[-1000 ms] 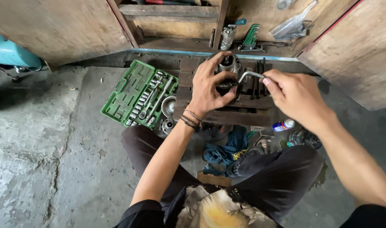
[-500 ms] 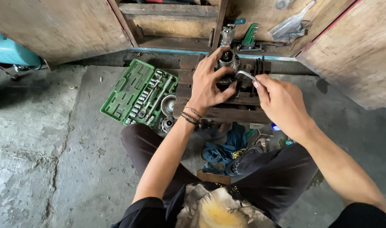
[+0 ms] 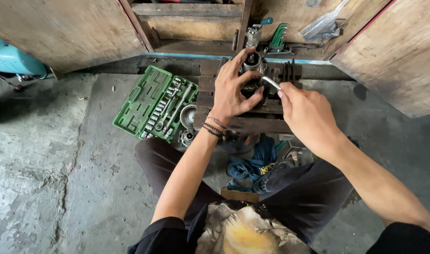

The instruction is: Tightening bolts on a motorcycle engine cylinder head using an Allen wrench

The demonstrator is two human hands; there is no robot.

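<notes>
- head view, hands: the left hand lies spread over a small metal engine part, fingers apart and pressing down on it, beaded bracelets at the wrist; it steadies the part rather than clamps it.
- head view, tool: the right hand is closed around the handle of a bent metal wrench, whose shaft reaches across to the engine part just beside the left thumb.
- head view, location: the engine part sits on a low wooden pallet in front of the person's knees, below an open wooden cabinet.
- head view, change: compared with a second ago, the right hand has drawn in toward the left, and the wrench handle now shows shorter between them; judged from this, a fastener on the part is being turned, though the fastener itself is hidden by the fingers.
- head view, surroundings: an open green socket set case lies on the concrete floor to the left; a round gear-like part rests just beside it; a blue rag lies between the legs; green hex keys hang in the cabinet.
</notes>
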